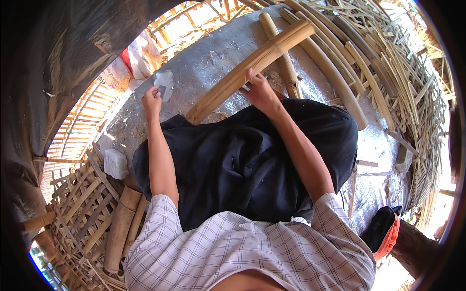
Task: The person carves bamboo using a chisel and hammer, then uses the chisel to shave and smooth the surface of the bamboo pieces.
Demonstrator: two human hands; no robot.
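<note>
A thick split length of bamboo [252,65] slants from my lap up to the far right, crossing over a thinner bamboo pole [286,65]. My right hand [263,95] is at its near edge, with a fingertip over the bamboo and the other fingers partly hidden. Farther left, my left hand [152,101] is closed on a small flat grey blade-like piece [161,90], held apart from the bamboo. A pale patch [164,80] shows on the ground just beyond it. Black cloth [233,165] covers my legs.
Several bamboo poles [335,72] lie at the right, beside a heap of thin bamboo strips [407,97]. A pale block [116,164] sits by my left leg. Woven bamboo [82,203] and a thick bamboo section [121,228] are at the lower left. A sack [144,56] stands far left.
</note>
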